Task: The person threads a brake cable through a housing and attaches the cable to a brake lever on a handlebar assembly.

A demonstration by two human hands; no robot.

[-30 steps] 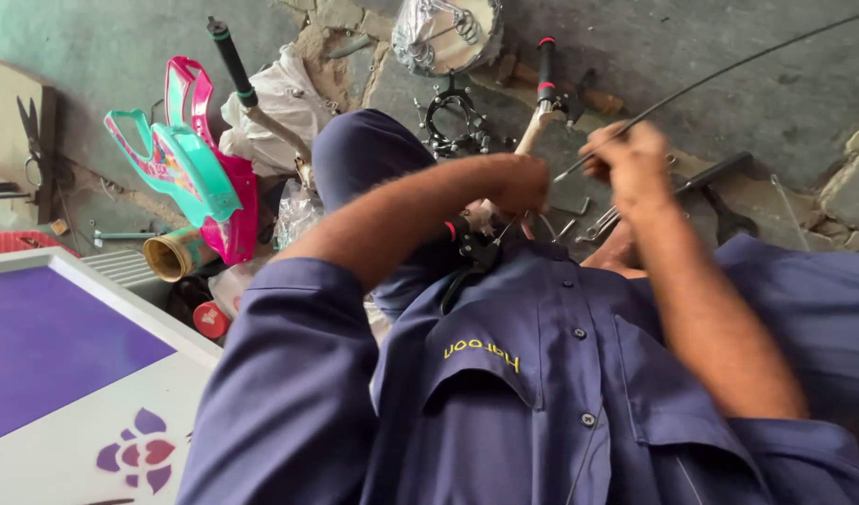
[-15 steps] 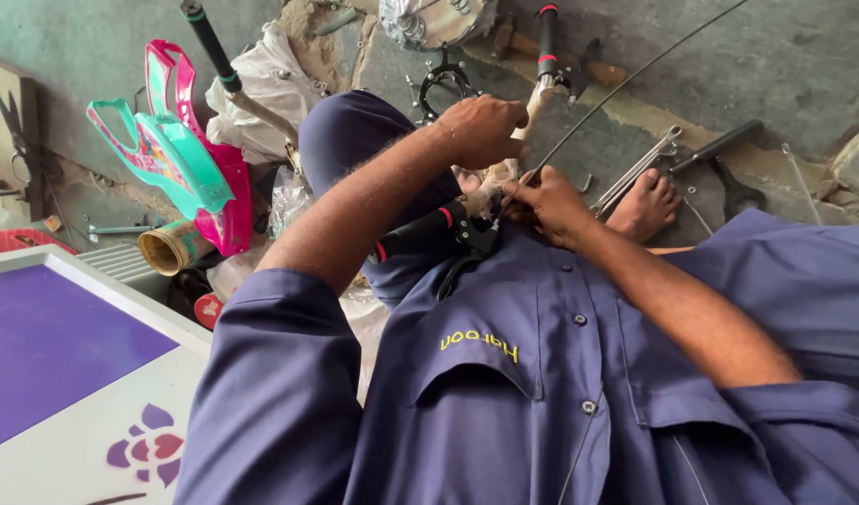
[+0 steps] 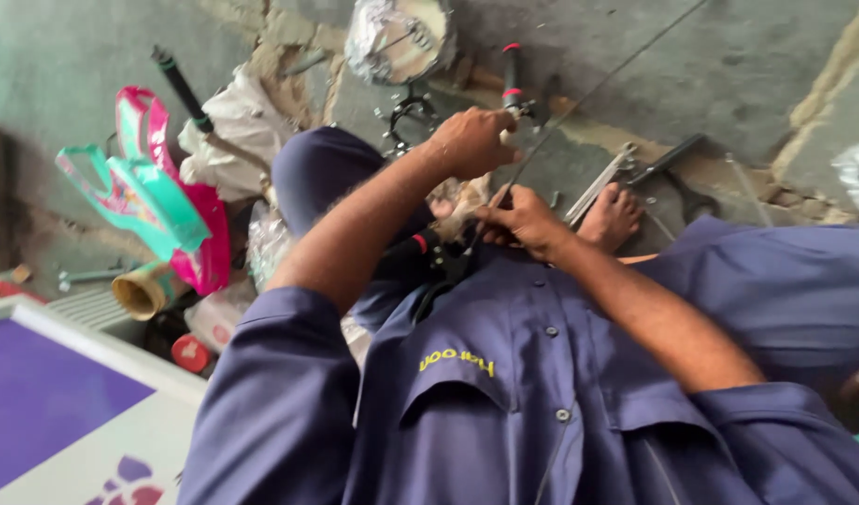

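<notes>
While the thin cable (image 3: 579, 103) runs from the upper right of the frame down to mid-frame, the right hand (image 3: 528, 220) has dropped along it since a second ago and now pinches its lower end. The left hand (image 3: 472, 140), risen, closes round a pale handlebar (image 3: 507, 89). A bare foot (image 3: 609, 217) and scattered tools (image 3: 672, 164) crowd the floor (image 3: 729, 65); open room lies toward the upper right.

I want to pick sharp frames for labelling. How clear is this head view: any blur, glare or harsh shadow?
Head view: soft, even daylight, no harsh shadows; the left hand and right hand are slightly motion-blurred, as is the thin cable they work on; the foil-wrapped bundle at the top gives mild glare; the blue shirt close to the lens looks stretched and soft.
</notes>
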